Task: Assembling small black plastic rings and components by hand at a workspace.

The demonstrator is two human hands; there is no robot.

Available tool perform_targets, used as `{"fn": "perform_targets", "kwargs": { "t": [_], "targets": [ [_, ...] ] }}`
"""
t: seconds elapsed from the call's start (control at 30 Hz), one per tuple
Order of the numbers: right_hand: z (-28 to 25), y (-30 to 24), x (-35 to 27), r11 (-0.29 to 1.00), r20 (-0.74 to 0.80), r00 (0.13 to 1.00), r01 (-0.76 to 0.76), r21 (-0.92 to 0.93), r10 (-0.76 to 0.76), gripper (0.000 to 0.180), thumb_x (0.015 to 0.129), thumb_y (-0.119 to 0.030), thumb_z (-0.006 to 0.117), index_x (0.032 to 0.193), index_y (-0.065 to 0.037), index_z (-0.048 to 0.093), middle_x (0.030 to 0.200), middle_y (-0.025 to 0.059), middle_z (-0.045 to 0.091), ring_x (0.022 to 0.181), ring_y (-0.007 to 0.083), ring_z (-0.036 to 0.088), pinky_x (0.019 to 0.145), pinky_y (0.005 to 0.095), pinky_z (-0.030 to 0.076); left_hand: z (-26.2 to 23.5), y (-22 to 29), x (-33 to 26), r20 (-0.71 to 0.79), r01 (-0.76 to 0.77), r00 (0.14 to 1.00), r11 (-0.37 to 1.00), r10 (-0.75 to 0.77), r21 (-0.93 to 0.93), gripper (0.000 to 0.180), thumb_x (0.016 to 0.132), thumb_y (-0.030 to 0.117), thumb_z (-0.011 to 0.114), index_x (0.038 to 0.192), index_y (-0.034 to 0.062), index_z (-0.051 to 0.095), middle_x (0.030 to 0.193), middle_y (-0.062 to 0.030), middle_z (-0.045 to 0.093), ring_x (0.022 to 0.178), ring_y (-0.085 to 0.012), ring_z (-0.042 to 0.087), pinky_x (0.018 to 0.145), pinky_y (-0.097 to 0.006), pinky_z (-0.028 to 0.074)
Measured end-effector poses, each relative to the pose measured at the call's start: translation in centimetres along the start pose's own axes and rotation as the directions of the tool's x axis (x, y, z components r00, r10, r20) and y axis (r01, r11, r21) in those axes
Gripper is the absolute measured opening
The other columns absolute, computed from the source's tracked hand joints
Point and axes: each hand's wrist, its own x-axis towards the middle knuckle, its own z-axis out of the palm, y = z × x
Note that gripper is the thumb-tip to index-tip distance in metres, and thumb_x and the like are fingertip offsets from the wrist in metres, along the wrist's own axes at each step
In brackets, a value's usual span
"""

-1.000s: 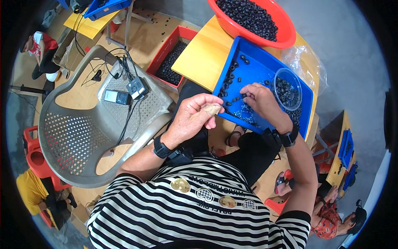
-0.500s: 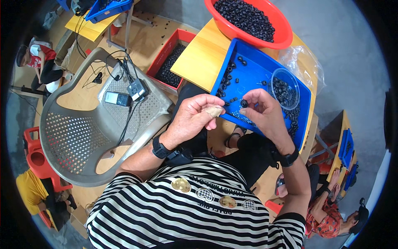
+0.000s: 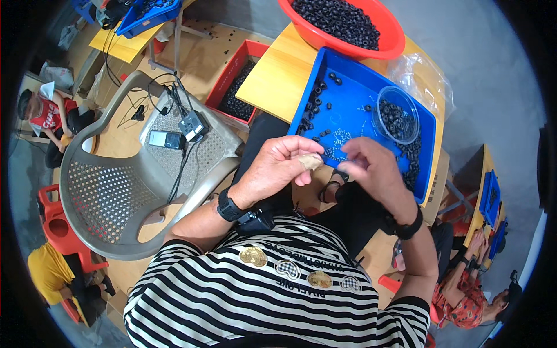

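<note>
My left hand (image 3: 275, 168) is pinched closed just in front of the blue tray (image 3: 301, 98). A beige wrap or piece of cloth (image 3: 311, 161) sits at its thumb tip; a small dark bit shows by the fingertips, too small to name. To its right hovers my right hand (image 3: 374, 168) over the tray's near edge, thumb and forefinger apart, with nothing visible between them. Loose black ring-shaped parts (image 3: 316, 101) lie along the tray's left side. A clear round tub (image 3: 396, 116) full of similar parts stands at the tray's right side.
A red basin (image 3: 400, 35) heaped with black parts stands behind the tray on the yellow table (image 3: 264, 84). Left of it, a red box (image 3: 246, 52) holds more. A grey plastic chair (image 3: 110, 191) carries devices and cables. Other people sit at left and right.
The black ring-shaped part that was between my right fingertips no longer shows there. My right hand has moved slightly down and right, its fingers now apart. My left hand stays pinched, shifted slightly right.
</note>
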Motion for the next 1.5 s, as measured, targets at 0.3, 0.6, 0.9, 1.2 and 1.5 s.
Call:
{"fn": "perform_targets", "kwargs": {
  "t": [0.3, 0.6, 0.9, 1.2, 1.5],
  "targets": [
    [-0.6, 5.8, 0.6, 0.937, 0.045, 0.997, -0.050, -0.347, 0.070, 0.023, 0.074, -0.009, 0.064, 0.096, -0.007, 0.058, 0.087, 0.0133, 0.058, 0.078, 0.0325, 0.058, 0.070, 0.0398, 0.046, -0.2, 0.1, -0.2, -0.047, -0.031, 0.999, 0.993, 0.026, -0.114, 0.019, 0.086, 0.003, 0.056, 0.104, 0.0002, 0.060, 0.087, -0.0083, 0.064, 0.059, -0.0071, 0.057, 0.054, -0.019, 0.048],
    [-0.1, 6.2, 1.4, 0.954, 0.144, 0.986, -0.042, -0.297, 0.089, 0.019, 0.074, -0.010, 0.065, 0.092, -0.007, 0.058, 0.078, 0.0128, 0.058, 0.072, 0.0305, 0.058, 0.065, 0.0388, 0.046, -0.1, 0.3, -0.6, -0.040, -0.115, 0.993, 0.993, 0.115, -0.001, 0.027, 0.079, -0.002, 0.063, 0.106, -0.0017, 0.060, 0.081, -0.0024, 0.062, 0.070, -0.0046, 0.057, 0.066, -0.019, 0.048],
    [1.0, 6.5, 2.1, 0.985, 0.139, 0.989, -0.020, -0.172, 0.044, 0.012, 0.074, -0.009, 0.065, 0.084, -0.005, 0.060, 0.074, 0.0115, 0.058, 0.070, 0.0285, 0.058, 0.062, 0.0364, 0.046, -0.1, 0.2, -0.3, -0.035, -0.074, 0.997, 0.990, 0.071, -0.119, 0.025, 0.083, 0.001, 0.060, 0.108, -0.0005, 0.060, 0.090, -0.0062, 0.064, 0.073, -0.0074, 0.060, 0.069, -0.020, 0.050],
    [1.2, 6.5, 2.2, 0.997, 0.192, 0.978, -0.076, -0.024, 0.079, 0.011, 0.074, -0.004, 0.067, 0.080, -0.001, 0.059, 0.069, 0.0044, 0.054, 0.061, 0.0098, 0.051, 0.057, 0.0246, 0.043, -0.3, 0.3, -0.4, -0.059, -0.050, 0.998, 0.975, 0.038, -0.218, 0.021, 0.094, 0.016, 0.047, 0.107, 0.0032, 0.056, 0.090, -0.0110, 0.063, 0.062, -0.0091, 0.058, 0.058, -0.022, 0.051],
    [0.7, 6.1, 2.1, 0.981, 0.115, 0.975, -0.192, 0.006, 0.190, 0.004, 0.076, -0.003, 0.063, 0.077, -0.002, 0.059, 0.065, 0.0022, 0.054, 0.059, 0.0066, 0.049, 0.055, 0.0232, 0.041, -0.7, 0.2, -0.1, -0.024, -0.093, 0.996, 0.991, 0.091, -0.100, 0.023, 0.088, 0.008, 0.054, 0.111, 0.0019, 0.056, 0.090, -0.0088, 0.061, 0.060, -0.0064, 0.054, 0.056, -0.019, 0.046]
  ]
}}
